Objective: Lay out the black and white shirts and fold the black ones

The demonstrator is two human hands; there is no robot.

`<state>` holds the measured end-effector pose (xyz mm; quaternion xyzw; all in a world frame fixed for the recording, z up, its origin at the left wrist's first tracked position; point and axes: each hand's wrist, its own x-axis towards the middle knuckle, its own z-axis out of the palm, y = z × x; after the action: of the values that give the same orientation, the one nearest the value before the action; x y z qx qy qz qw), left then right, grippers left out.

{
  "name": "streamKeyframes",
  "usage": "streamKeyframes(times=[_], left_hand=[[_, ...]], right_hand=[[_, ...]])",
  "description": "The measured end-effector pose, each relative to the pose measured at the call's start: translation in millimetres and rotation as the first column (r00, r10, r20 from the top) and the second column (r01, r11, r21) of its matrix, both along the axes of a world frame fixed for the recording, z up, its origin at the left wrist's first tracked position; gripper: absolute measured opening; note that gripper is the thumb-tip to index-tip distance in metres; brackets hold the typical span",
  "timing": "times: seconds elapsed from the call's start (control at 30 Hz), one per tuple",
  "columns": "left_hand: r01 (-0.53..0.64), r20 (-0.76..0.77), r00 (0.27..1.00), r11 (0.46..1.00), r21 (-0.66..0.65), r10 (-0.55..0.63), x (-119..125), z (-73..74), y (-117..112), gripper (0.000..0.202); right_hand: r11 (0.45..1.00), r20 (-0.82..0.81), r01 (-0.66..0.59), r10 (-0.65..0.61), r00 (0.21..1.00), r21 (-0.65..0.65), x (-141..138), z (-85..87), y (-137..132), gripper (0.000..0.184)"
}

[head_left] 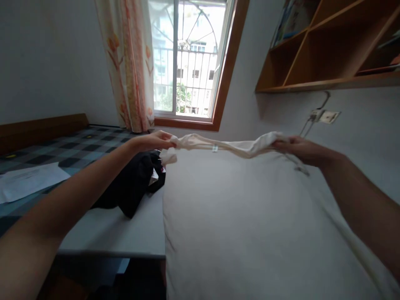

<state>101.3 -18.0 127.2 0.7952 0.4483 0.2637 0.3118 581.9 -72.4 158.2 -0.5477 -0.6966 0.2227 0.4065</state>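
Two bare hands, one white cloth, one black bundle, one window, one curtain and one wall shelf. The cloth hangs between and below the hands, its gathered top edge stretched from one to the other. The left hand pinches one end, fingers closed on it; the right hand is closed around the other. One small tag shows on the edge between them. Below and just left of the left hand, the black bundle rests on a pale table. Farther left lie white papers, too overlapped to count. Beyond the hands is the window. The cloth's lower end is cut off by the bottom edge, its right side is blurred, and it hides part of the table. The right fingertips are hard to make out.
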Motion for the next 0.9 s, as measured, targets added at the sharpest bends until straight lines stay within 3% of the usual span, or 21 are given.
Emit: streamKeyframes(times=[0.03,0.07,0.1,0.17,0.2,0.23,0.3,0.33,0.4,0.43,0.53,0.6,0.73,0.83,0.9], left_hand=[[-0.051,-0.111,0.992,0.997,0.061,0.058,4.1,-17.0,13.9,0.036],[-0.166,-0.191,0.961,0.968,0.191,0.202,9.7,-35.3,26.1,0.04],[-0.293,-0.207,0.9,0.885,0.362,0.382,16.8,-54.5,36.3,0.049],[-0.339,-0.2,0.865,0.829,0.444,0.461,34.4,-93.4,50.0,0.069],[-0.326,-0.212,0.86,0.819,0.472,0.464,43.8,-112.1,53.8,0.072],[-0.267,-0.262,0.858,0.82,0.505,0.441,52.9,-129.7,56.2,0.069],[-0.038,-0.401,0.879,0.878,0.477,0.256,68.6,-160.9,58.4,0.055],[0.088,-0.459,0.879,0.898,0.43,0.133,74.5,-174.2,58.9,0.047],[0.205,-0.509,0.86,0.904,0.374,0.016,82.1,-195.9,59.5,0.036],[0.192,-0.517,0.855,0.907,0.376,0.034,83.9,-204.4,59.8,0.036],[0.032,-0.53,0.821,0.91,0.413,0.212,84.9,-219.0,59.6,0.041],[-0.029,-0.547,0.794,0.916,0.4,0.265,84.4,-218.8,59.5,0.045],[-0.145,-0.549,0.775,0.934,0.327,0.312,88.4,-200.1,66.4,0.047],[-0.272,-0.513,0.756,0.908,0.318,0.406,97.7,-189.8,78.8,0.045],[-0.301,-0.517,0.747,0.906,0.297,0.418,106.1,-193.1,86.3,0.045]], right_hand=[[0.994,0.128,0.051,-0.037,0.991,-0.101,-4.2,-14.3,16.7,0.033],[0.98,0.259,0.168,-0.137,0.956,-0.102,-9.5,-30.5,32.9,0.033],[0.941,0.389,0.337,-0.304,0.87,-0.016,-15.9,-48.6,47.9,0.032],[0.823,0.566,0.517,-0.55,0.615,0.238,-31.4,-88.9,72.2,0.038],[0.813,0.634,0.528,-0.547,0.547,0.245,-40.0,-110.0,80.8,0.041],[0.836,0.692,0.517,-0.482,0.537,0.182,-48.8,-130.7,87.3,0.041],[0.913,0.754,0.385,-0.16,0.637,-0.132,-64.8,-169.5,94.5,0.039],[0.924,0.757,0.312,-0.037,0.652,-0.223,-71.5,-186.7,96.1,0.041],[0.92,0.774,0.285,0.031,0.633,-0.27,-81.0,-215.7,97.1,0.049],[0.917,0.782,0.311,0.001,0.623,-0.248,-83.8,-227.5,97.3,0.054],[0.89,0.783,0.419,-0.129,0.609,-0.18,-85.2,-251.1,99.5,0.065],[0.881,0.779,0.444,-0.16,0.607,-0.164,-82.3,-257.2,103.0,0.066],[0.916,0.769,0.4,-0.232,0.596,-0.034,-75.9,-252.1,113.4,0.058],[0.902,0.709,0.419,-0.362,0.606,0.103,-77.9,-246.4,125.0,0.055],[0.901,0.683,0.429,-0.349,0.641,0.057,-83.8,-247.3,134.6,0.057]])
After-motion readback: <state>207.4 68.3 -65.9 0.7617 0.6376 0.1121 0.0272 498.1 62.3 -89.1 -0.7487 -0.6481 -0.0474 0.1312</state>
